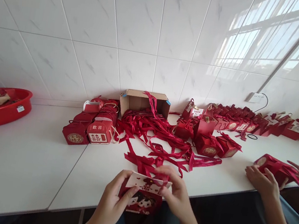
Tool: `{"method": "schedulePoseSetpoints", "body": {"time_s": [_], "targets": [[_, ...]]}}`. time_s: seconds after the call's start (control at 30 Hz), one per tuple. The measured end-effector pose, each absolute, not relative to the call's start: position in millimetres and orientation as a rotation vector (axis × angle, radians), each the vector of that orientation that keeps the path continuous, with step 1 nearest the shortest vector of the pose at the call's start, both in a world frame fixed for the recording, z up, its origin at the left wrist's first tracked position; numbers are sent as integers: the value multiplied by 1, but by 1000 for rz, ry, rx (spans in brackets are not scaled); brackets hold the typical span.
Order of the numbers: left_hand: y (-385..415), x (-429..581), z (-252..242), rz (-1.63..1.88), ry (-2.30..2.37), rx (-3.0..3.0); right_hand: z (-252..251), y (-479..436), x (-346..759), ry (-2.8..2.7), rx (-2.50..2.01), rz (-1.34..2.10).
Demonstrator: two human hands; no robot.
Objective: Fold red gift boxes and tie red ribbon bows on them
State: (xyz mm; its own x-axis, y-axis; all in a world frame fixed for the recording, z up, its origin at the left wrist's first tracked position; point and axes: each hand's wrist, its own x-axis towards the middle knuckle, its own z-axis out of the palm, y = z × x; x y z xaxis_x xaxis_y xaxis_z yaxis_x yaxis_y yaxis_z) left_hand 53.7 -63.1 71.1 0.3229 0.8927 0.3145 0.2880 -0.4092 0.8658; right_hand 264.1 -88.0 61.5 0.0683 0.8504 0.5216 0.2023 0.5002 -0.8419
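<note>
Packet, dark-red printed card with white top panel (140, 200): one, lower centre of the frame, held above the near table edge. Left hand (115, 198): closed on the packet's left side, thumb in front, apparently to steady it. Right hand (178, 191): closed at the upper right corner beside a glossy red ribbon strand (160, 182), seemingly to control both; exact grip on the strand cannot be told. Loose red satin ribbons (160, 130): heap, centre, spilling from an open brown cardboard carton (124, 105), its opening facing forward, presumably for easy reach. Red gable-topped card boxes (98, 134): cluster, left of centre, packed close, probably to save room. Red card boxes in a long row (233, 125): right, along the wall, likely leaving the front free. Co-worker's hands (265, 181): far right, on a ribboned red box (271, 168).
</note>
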Motion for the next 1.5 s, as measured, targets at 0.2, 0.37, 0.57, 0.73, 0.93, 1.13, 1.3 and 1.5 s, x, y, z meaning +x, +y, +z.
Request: {"method": "schedulePoseSetpoints", "body": {"time_s": [0.2, 0.37, 0.57, 0.73, 0.93, 1.13, 1.3, 1.5], "targets": [[-58, 46, 70, 1054, 1022, 1735, 13, -36, 378, -1103, -1780, 255], [-57, 48, 68, 1002, 1069, 1716, -16, 9, 397, -938, -2127, 263], [-54, 46, 62, 978, 1070, 1701, -18, 50, 343, -1006, -2292, 295], [-53, 36, 56, 969, 1137, 1709, -8, 84, 292, -1359, -2119, 335], [-55, 27, 53, 946, 1225, 1667, 9, 96, 266, -1764, -1634, 399], [-55, 28, 55, 971, 1222, 1686, -1, 80, 310, -1516, -1574, 378], [-53, 30, 53, 1001, 1194, 1692, -27, 52, 398, -1060, -1666, 331], [-55, 38, 56, 1082, 1121, 1654, -17, 23, 473, -723, -1632, 298]]}}
